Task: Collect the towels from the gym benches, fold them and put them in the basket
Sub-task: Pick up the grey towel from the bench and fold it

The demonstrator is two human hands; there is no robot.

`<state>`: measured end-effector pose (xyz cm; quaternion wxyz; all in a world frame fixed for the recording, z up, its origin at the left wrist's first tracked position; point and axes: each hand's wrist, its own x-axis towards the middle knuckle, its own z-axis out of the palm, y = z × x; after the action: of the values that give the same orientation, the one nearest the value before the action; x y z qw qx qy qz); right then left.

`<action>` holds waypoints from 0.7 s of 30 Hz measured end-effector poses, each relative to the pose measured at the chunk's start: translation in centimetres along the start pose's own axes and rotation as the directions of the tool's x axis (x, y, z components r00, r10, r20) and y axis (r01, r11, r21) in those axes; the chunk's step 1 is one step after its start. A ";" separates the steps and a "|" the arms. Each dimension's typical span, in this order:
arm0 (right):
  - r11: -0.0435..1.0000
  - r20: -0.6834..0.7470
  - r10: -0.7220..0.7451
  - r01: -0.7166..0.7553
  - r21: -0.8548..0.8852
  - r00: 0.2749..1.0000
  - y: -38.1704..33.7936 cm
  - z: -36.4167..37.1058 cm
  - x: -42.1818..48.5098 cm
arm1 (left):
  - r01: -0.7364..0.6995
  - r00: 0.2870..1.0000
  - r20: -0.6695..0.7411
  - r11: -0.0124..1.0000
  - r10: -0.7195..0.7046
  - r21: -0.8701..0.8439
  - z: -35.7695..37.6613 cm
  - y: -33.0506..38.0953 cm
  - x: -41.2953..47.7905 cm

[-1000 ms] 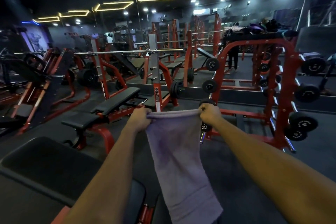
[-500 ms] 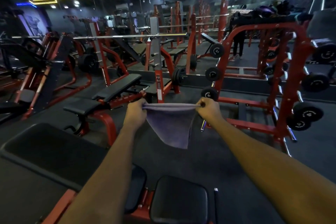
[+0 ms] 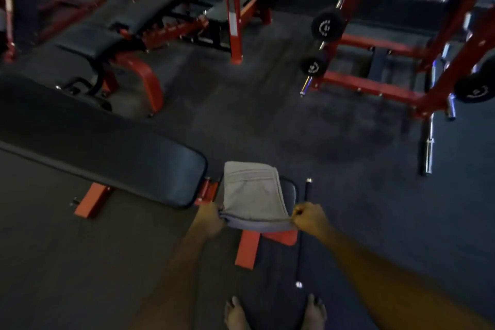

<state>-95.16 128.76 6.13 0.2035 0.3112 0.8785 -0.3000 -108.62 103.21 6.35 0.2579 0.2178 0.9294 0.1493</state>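
A grey-lilac towel (image 3: 251, 191), folded over, lies across the small black seat pad (image 3: 290, 190) of the nearest bench. My left hand (image 3: 210, 218) pinches its near left corner. My right hand (image 3: 310, 217) pinches the near right corner. The near edge shows several layers stretched between the two hands. The long black back pad (image 3: 107, 153) of this bench runs off to the left. No basket is in view.
The bench's red frame (image 3: 247, 248) and a thin black bar (image 3: 302, 233) stand in front of my bare feet (image 3: 276, 313). Another black bench (image 3: 128, 24) is at the upper left. A red rack with weight plates (image 3: 325, 25) is at the upper right. Dark floor lies between.
The towel hung in the air from both hands, was flipped into a fold, and now lies down on the seat pad. My view has tilted down toward the bench and my feet.
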 end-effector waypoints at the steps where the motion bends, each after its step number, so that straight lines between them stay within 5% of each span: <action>1: 1.000 0.048 0.006 -0.005 -0.024 0.999 0.8 1.1 0.2 | 0.020 0.999 0.029 1.000 -0.020 0.003 1.3 -0.4 -0.2; 7: 1.000 0.185 0.022 -0.019 -0.017 0.982 1.2 1.7 2.7 | 0.140 0.990 0.028 0.987 -0.138 -0.083 2.5 -0.7 0.6; 13: 0.949 0.000 0.036 -0.035 0.314 0.999 -2.3 -1.1 9.3 | 0.120 0.992 -0.017 0.975 -0.125 -0.189 -1.0 -0.5 7.1; 19: 0.914 -0.220 0.125 -0.026 0.406 0.967 -5.0 0.2 18.8 | 0.107 0.980 -0.122 0.934 -0.156 -0.340 -0.4 -2.2 18.2; 21: 0.882 -0.196 0.227 -0.116 0.457 0.954 -4.6 2.7 20.5 | 0.175 0.973 -0.089 0.933 -0.213 -0.315 2.1 -3.2 20.4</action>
<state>-112.62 132.82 -5.20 0.0444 0.4606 0.7749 -0.4307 -124.25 110.64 -5.03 0.2448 0.0730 0.9260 0.2778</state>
